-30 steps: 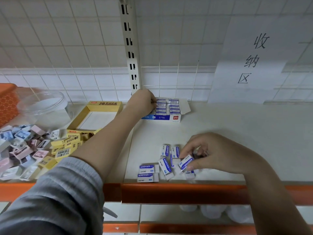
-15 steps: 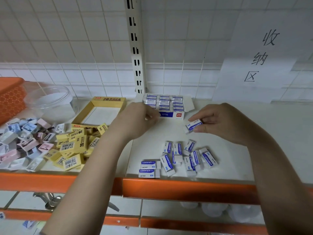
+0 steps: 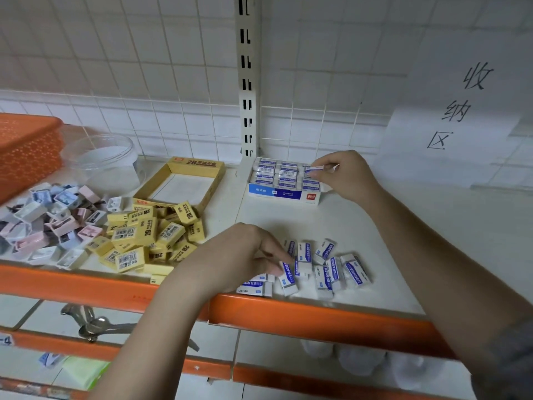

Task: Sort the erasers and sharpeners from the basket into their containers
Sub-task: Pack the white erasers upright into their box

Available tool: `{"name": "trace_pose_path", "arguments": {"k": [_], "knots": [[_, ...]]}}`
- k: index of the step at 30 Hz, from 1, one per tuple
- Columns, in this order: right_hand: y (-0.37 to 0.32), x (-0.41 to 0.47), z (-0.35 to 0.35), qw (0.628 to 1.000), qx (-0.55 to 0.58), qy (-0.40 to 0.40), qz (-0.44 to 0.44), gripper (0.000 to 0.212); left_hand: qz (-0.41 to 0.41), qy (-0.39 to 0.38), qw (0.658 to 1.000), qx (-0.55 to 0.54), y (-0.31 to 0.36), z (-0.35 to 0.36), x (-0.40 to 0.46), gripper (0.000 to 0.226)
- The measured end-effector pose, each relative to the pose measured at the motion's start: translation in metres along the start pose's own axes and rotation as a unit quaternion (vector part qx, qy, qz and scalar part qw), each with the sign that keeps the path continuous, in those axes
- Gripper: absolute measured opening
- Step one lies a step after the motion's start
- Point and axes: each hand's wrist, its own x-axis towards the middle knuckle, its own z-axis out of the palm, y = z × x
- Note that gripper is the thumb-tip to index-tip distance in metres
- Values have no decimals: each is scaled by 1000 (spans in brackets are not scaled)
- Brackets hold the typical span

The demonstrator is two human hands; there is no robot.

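Now that our right hand [image 3: 343, 176] has carried its pinched white eraser [image 3: 315, 169] up to the nearly full blue box [image 3: 284, 194], our left hand [image 3: 242, 255] drops its curled fingers [image 3: 278, 256] onto the loose erasers [image 3: 326, 269] by the shelf edge, though we can't tell if it's gripping one yet.

Sharpeners [image 3: 43, 220] lie left of the erasers [image 3: 150, 238]; the open box [image 3: 284, 180] sits behind the loose erasers [image 3: 326, 267].

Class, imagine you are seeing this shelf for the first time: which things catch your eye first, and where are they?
The right hand pinches a white eraser over the blue-fronted eraser box at the back. The left hand touches loose blue-and-white erasers near the orange front edge. Yellow erasers lie heaped at the left.
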Motion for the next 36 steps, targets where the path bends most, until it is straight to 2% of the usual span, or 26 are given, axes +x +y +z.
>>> {"name": "trace_pose_path", "arguments": {"k": [7,15,20,29,36], "knots": [[15,17,16,999,-12,25,32,21,-12,27,1000,8,-9,11,6,30],[16,17,24,998,-30,43,16,20,10,33,999,11,-3,4,1,18],[15,17,27,993,-109,42,4,23,-1,76,997,-26,-8,-2,-6,19],[10,11,26,992,-110,56,20,20,10,219,974,-51,-16,-8,-7,19],[-3,8,28,986,-141,62,68,14,5,283,955,-87,-21,-8,-6,17]]}}
